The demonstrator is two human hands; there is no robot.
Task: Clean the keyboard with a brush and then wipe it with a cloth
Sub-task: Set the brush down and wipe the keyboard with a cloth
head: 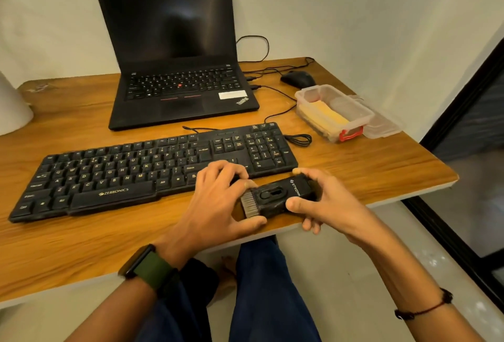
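Both hands hold a black brush (275, 200) just in front of the keyboard (152, 170), above the near edge of the wooden bench (81, 238). The right hand (321, 200) grasps the brush body from the right end, thumb on the near side and fingers over the far side. The left hand (218, 202) grips the bristle end, thumb beneath and fingers curled over the top; the pale bristles show between them. The brush lies roughly level, bristles pointing left. The keyboard is black, lies flat on the bench, and is angled slightly, its cable coiled at the right. Behind it stands an open laptop (177, 69) with a dark screen. A mouse (298, 79) sits at the far right. A clear plastic container (332, 112) holds a yellow cloth (327, 114); its lid lies just beside it.
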